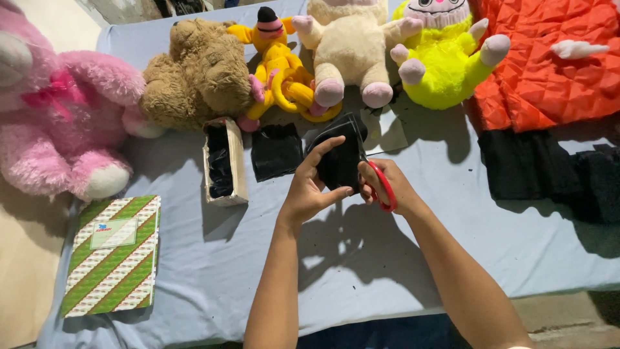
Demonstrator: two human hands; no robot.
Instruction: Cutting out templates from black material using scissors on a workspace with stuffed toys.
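While the piece of black fabric [341,161] is held up just above the middle of the surface [361,258], the cutting step looks to be in hand: the left hand [310,187] pinches the cloth, thumb on the near face and fingers [326,150] curled over its left edge, and the right hand [387,184] has its fingers closed through the loops of the red-handled scissors [382,186], whose blades run up along the fabric's right side. Whether the blades are biting the cloth or only lying against it cannot be told from here. By my judgement, the next move calls for the cloth to be kept taut and steady while the blades close along the intended line, with the pinching thumb kept clear of them.

Just left of the fabric lies another black fabric square [276,152], flat on the blue sheet, and beside that a small open cardboard box [226,161] with dark material inside. Behind them sits a row of soft toys: a brown teddy bear [197,74], a yellow plush figure [281,71], a cream plush [349,45] and a bright yellow-green plush [442,58], with a large pink plush [58,123] at far left. A green striped notebook [115,255] lies near the left front edge. An orange quilted cloth [549,58] and more black cloth [549,168] lie at right. Nothing blocks the hands; the toys stand close behind the work.
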